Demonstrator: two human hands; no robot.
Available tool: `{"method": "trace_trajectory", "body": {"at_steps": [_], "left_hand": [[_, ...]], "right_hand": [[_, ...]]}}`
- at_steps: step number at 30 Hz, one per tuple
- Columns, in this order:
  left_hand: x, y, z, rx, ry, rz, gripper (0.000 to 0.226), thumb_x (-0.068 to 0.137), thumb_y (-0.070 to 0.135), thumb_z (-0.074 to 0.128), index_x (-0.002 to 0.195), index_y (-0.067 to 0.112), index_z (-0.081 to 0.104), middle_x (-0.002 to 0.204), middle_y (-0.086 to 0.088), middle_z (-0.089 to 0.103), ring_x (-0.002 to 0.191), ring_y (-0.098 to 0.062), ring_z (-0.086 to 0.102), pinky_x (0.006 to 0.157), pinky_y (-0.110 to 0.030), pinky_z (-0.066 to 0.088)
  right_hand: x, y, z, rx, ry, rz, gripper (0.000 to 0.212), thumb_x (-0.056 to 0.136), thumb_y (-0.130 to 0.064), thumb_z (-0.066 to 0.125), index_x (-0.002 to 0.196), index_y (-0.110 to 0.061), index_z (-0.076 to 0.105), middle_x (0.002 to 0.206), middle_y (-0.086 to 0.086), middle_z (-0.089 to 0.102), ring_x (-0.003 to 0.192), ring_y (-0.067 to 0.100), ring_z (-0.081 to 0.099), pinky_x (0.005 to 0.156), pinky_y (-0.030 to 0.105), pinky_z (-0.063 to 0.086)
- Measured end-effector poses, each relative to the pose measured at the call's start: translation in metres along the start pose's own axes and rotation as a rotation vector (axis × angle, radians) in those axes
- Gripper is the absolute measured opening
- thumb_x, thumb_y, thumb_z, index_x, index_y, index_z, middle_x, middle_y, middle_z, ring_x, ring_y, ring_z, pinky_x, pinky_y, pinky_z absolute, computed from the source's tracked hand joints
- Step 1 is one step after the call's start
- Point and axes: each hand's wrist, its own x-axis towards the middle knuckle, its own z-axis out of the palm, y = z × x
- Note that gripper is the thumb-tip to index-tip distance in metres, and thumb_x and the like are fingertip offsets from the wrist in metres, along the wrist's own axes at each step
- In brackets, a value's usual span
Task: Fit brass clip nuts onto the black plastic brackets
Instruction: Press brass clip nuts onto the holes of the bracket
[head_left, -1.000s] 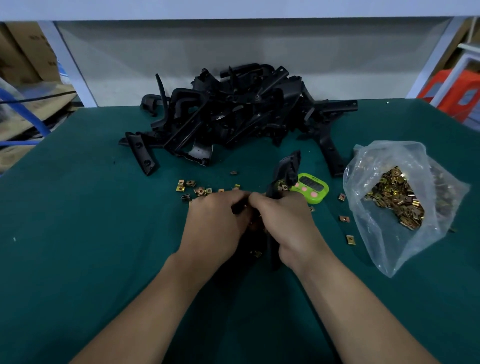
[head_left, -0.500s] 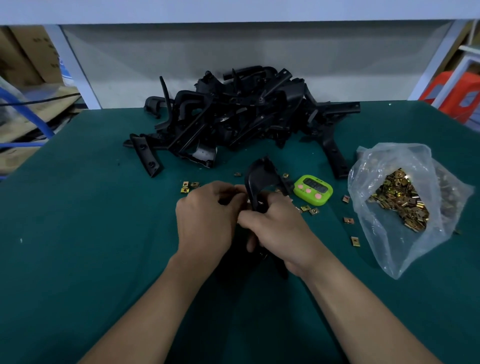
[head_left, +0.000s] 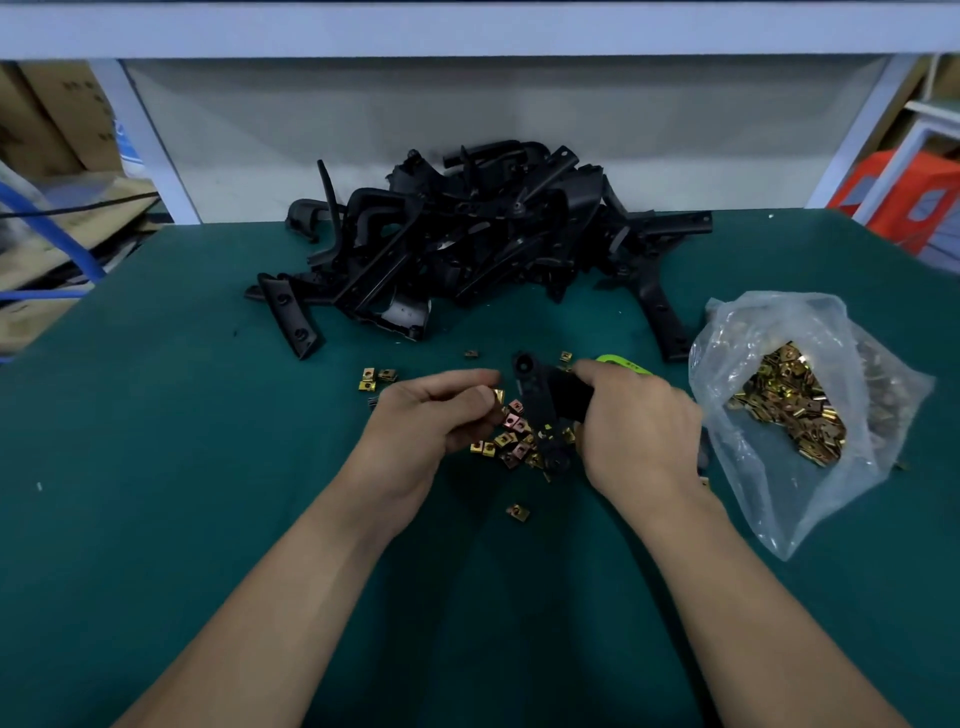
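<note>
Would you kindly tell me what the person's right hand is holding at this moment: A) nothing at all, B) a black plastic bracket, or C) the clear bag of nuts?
B: the right hand grips a black plastic bracket, while the left hand pinches a brass clip nut beside it.

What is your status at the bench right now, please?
Left hand pinches a nut. Right hand grips a bracket. Loose nuts lie beneath them.

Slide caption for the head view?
Right hand holds a black bracket while left hand pinches a brass clip nut beside it.
</note>
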Motion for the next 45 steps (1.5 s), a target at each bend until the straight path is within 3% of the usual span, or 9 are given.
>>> {"method": "trace_trajectory", "body": {"at_steps": [5, 13, 20, 27, 30, 38, 40, 43, 45], "left_hand": [[-0.006, 0.001, 0.006, -0.047, -0.043, 0.053, 0.017, 0.070, 0.021, 0.079, 0.086, 0.016, 0.083, 0.085, -0.010, 0.076, 0.075, -0.015, 0.072, 0.070, -0.021, 0.058], [-0.005, 0.001, 0.003, -0.035, 0.059, 0.050, 0.006, 0.084, 0.008, 0.077, 0.083, 0.013, 0.081, 0.085, -0.011, 0.076, 0.076, -0.017, 0.073, 0.069, -0.022, 0.059], [-0.005, 0.001, 0.005, -0.012, 0.042, 0.053, 0.004, 0.078, 0.007, 0.080, 0.081, 0.010, 0.080, 0.080, -0.013, 0.075, 0.068, -0.017, 0.070, 0.063, -0.022, 0.057], [-0.003, 0.001, 0.001, 0.026, 0.033, 0.022, 0.010, 0.080, -0.002, 0.078, 0.088, 0.003, 0.076, 0.080, -0.014, 0.074, 0.063, -0.017, 0.067, 0.060, -0.021, 0.056], [-0.003, 0.002, -0.001, 0.050, 0.034, 0.022, 0.021, 0.083, -0.002, 0.077, 0.102, 0.006, 0.075, 0.083, -0.015, 0.075, 0.067, -0.019, 0.068, 0.061, -0.021, 0.055], [-0.005, 0.002, 0.004, -0.025, 0.100, 0.015, 0.012, 0.086, 0.005, 0.076, 0.098, 0.005, 0.078, 0.093, -0.013, 0.079, 0.082, -0.021, 0.076, 0.069, -0.023, 0.059], [-0.005, 0.001, 0.009, -0.064, 0.156, 0.036, 0.011, 0.088, 0.007, 0.076, 0.098, 0.008, 0.078, 0.093, -0.011, 0.080, 0.083, -0.020, 0.077, 0.069, -0.021, 0.058], [-0.002, -0.002, 0.011, -0.036, 0.278, 0.095, 0.006, 0.089, 0.011, 0.076, 0.093, 0.014, 0.079, 0.089, -0.005, 0.080, 0.083, -0.017, 0.077, 0.070, -0.021, 0.058], [-0.001, -0.006, 0.008, 0.091, 0.317, 0.146, 0.005, 0.088, 0.019, 0.077, 0.086, 0.021, 0.081, 0.085, 0.000, 0.079, 0.082, -0.016, 0.076, 0.074, -0.026, 0.059]], "right_hand": [[-0.005, -0.004, 0.001, -0.044, 0.028, -0.005, 0.035, 0.077, -0.005, 0.060, 0.099, -0.032, 0.066, 0.076, -0.006, 0.059, 0.066, 0.027, 0.048, 0.053, 0.032, 0.021], [-0.007, -0.006, 0.001, -0.027, 0.005, 0.025, 0.036, 0.074, -0.002, 0.057, 0.096, -0.030, 0.064, 0.074, -0.006, 0.057, 0.067, 0.026, 0.044, 0.057, 0.033, 0.028], [-0.011, -0.011, -0.001, -0.091, 0.002, -0.022, 0.038, 0.075, -0.002, 0.057, 0.101, -0.029, 0.067, 0.059, -0.009, 0.028, 0.066, 0.031, 0.054, 0.056, 0.032, 0.028], [-0.013, -0.014, -0.002, -0.101, -0.003, -0.056, 0.041, 0.075, -0.001, 0.057, 0.103, -0.029, 0.068, 0.077, -0.002, 0.067, 0.066, 0.027, 0.054, 0.055, 0.031, 0.027], [-0.015, -0.019, -0.004, -0.158, 0.004, -0.075, 0.034, 0.073, -0.002, 0.057, 0.094, -0.028, 0.063, 0.075, -0.004, 0.066, 0.061, 0.024, 0.044, 0.051, 0.030, 0.019], [-0.020, -0.028, 0.004, -0.139, -0.002, -0.085, 0.031, 0.071, -0.006, 0.063, 0.084, -0.028, 0.044, 0.068, -0.008, 0.058, 0.053, 0.021, 0.035, 0.045, 0.025, 0.012], [-0.021, -0.028, 0.005, 0.033, -0.023, -0.081, 0.026, 0.077, -0.019, 0.069, 0.095, -0.030, 0.052, 0.072, -0.010, 0.058, 0.059, 0.022, 0.049, 0.047, 0.027, 0.024], [-0.021, -0.027, 0.006, 0.319, -0.052, -0.077, 0.053, 0.085, -0.037, 0.066, 0.134, -0.036, 0.048, 0.098, -0.011, 0.069, 0.086, 0.020, 0.065, 0.066, 0.032, 0.039], [-0.019, -0.024, 0.007, 0.386, -0.043, -0.065, 0.044, 0.091, -0.038, 0.060, 0.133, -0.039, 0.047, 0.090, -0.015, 0.067, 0.083, 0.018, 0.064, 0.067, 0.033, 0.040]]}}
